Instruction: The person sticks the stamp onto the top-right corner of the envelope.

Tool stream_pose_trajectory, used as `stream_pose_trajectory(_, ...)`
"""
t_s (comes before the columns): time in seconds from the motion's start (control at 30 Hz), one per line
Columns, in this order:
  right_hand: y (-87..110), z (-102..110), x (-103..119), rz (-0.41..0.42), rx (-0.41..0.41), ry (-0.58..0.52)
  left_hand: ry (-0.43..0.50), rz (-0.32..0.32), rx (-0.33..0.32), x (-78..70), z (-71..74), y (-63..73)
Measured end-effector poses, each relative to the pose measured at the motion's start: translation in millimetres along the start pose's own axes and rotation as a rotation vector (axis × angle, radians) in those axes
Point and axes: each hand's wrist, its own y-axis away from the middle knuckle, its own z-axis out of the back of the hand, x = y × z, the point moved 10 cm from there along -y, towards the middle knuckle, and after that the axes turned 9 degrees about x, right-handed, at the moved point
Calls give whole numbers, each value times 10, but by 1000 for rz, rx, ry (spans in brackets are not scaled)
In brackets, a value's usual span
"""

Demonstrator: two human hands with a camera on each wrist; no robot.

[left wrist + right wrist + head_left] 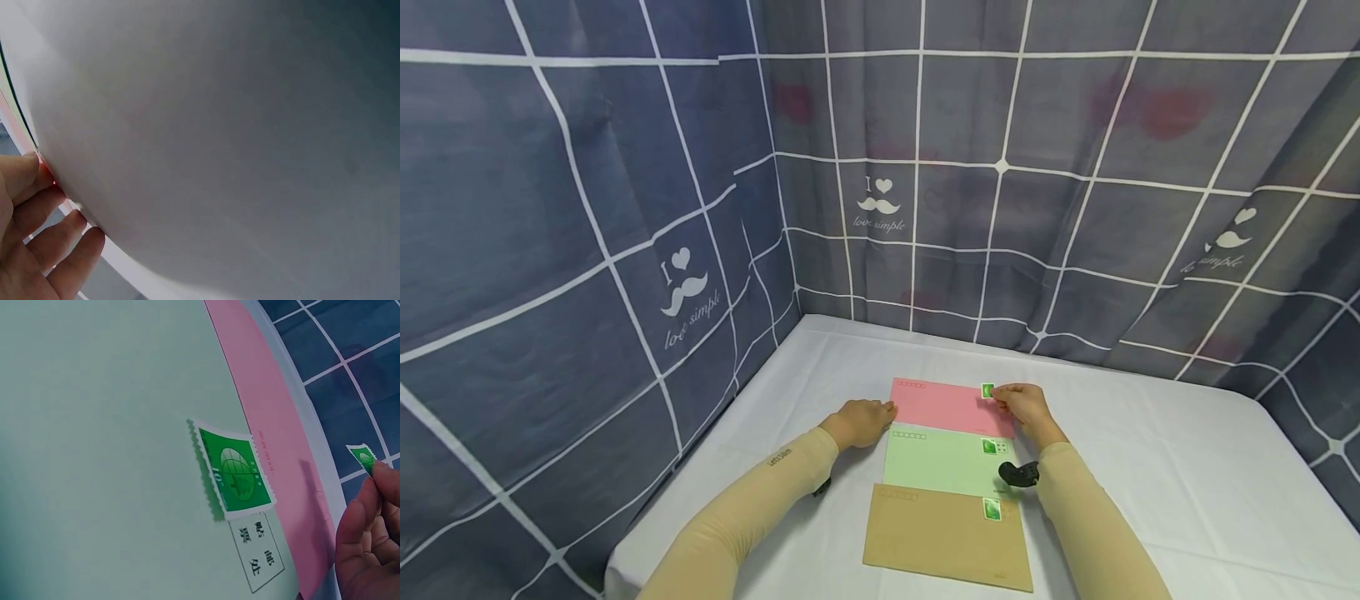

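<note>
My left hand rests on the white cloth at the left edge of a pink envelope, its fingertips touching that edge. In the left wrist view the fingers are spread and loosely bent. At the envelope's upper right corner my right hand pinches a green postage stamp between thumb and fingertips, raised off the paper in the right wrist view. Below the pink envelope lies a light green envelope with a green stamp beside its printed stamp box, one stamp edge lifting.
Nearest me lies a brown envelope with another green stamp at its upper right. The three envelopes form a column on the white tablecloth. Dark gridded curtains stand behind and to the left of the table.
</note>
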Motion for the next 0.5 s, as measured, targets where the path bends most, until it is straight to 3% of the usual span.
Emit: stream_pose_trajectory(0.5,-27,-47,-52,-31,-4,-39,-10,13,21,0,-5,-5)
